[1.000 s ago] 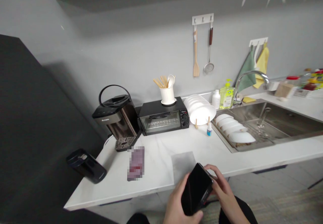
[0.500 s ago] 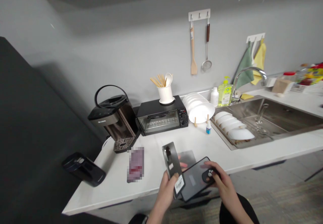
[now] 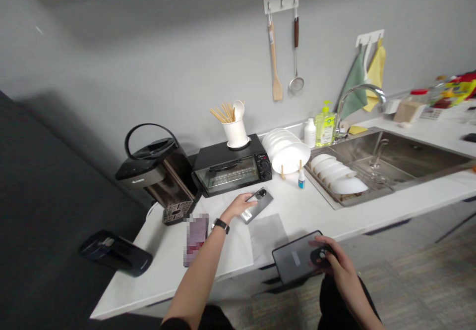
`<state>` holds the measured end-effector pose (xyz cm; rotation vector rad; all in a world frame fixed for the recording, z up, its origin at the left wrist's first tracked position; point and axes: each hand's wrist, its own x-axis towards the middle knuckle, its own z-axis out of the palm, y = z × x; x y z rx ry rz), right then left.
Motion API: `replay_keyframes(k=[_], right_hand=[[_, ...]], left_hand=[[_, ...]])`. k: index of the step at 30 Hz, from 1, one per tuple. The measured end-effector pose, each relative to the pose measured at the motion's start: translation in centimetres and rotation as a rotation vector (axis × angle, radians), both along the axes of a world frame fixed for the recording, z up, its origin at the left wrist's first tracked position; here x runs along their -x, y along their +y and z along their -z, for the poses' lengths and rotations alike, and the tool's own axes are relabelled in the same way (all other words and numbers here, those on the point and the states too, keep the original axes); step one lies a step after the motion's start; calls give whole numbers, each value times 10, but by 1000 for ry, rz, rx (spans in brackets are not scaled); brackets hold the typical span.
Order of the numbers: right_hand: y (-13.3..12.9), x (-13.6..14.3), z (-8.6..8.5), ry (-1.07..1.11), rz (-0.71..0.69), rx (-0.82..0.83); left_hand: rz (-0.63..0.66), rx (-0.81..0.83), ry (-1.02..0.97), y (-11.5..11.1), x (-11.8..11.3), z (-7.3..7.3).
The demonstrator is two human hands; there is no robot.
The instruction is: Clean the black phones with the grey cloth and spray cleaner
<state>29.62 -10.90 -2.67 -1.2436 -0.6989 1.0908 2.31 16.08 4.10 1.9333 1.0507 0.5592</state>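
My left hand (image 3: 240, 207) is at a grey phone (image 3: 262, 202) on the white counter (image 3: 234, 250), below the toaster oven, with its thumb and fingers around the phone's left edge. My right hand (image 3: 334, 258) grips a dark translucent phone case (image 3: 297, 259) by its right end, over the counter's front edge. A thin grey translucent sheet (image 3: 268, 233) lies on the counter between the hands. To the left, partly behind my left forearm, lies a pixelated purple item (image 3: 195, 236).
A black toaster oven (image 3: 230, 171), a water dispenser (image 3: 163, 176) and a dark bin-like container (image 3: 119, 254) stand at the left. White plates (image 3: 290, 156), a small bottle (image 3: 301, 179) and a sink (image 3: 409, 164) with bowls (image 3: 345, 184) are to the right.
My left hand has moved the grey phone away from the case, forward onto the counter. My right hand still holds the case, slightly farther right. The view has shifted a little.
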Motion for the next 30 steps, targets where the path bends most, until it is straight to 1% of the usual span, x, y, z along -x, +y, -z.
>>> replay_keyframes(k=[4,8,12,15,19,21,24,26,28,29,30], right_hand=[[-11,-11,5,-18,51,11],[-18,-16,7,-28,62,19],[-18,-12,8,-14,44,16],[-17,-8,7,-10,30,10],[-14,-5,1,-39,23,-7],[-12,-4,-4,-62,16,-27],[-9,-2,-14,-88,15,-62],[-7,0,-21,-88,11,-84],[-4,1,-26,-74,-5,-95],[-2,2,-27,-61,-13,-97],[0,2,-27,-45,-17,-97]], left_hand=[[31,-59,93,14,-2,10],[4,-193,185,18,-2,15],[7,-328,252,14,-4,21],[-24,-420,277,8,-8,28],[-89,-506,278,2,-10,36],[-106,-532,274,2,-11,38],[-120,-552,263,3,-13,34],[-145,-554,243,0,-16,26],[-184,-551,205,-14,-20,15],[-194,-547,181,-27,-21,9],[-178,-536,142,-45,-22,3]])
